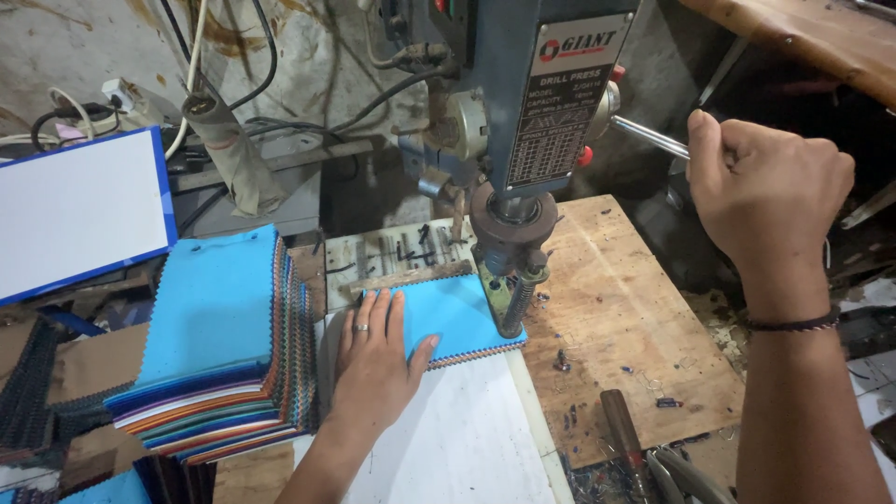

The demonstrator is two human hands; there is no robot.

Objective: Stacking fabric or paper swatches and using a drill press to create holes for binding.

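- The left hand (378,350) is pressing flat, fingers spread, on the blue swatch stack (457,317) lying under the drill head (511,233).
- The right hand (770,191) is gripping the feed lever (649,137), fist closed.
- Judgement: fingers are best staying away from the spindle; feeding is best slow.

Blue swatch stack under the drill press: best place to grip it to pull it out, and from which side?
Grip the near-left edge of the blue swatch stack, where the left hand already lies flat. Come from the front: the drill head and its clamp post bear on the right end, and the fence blocks the back. The front edge is free and thin enough to pinch. The right hand holds the feed lever.
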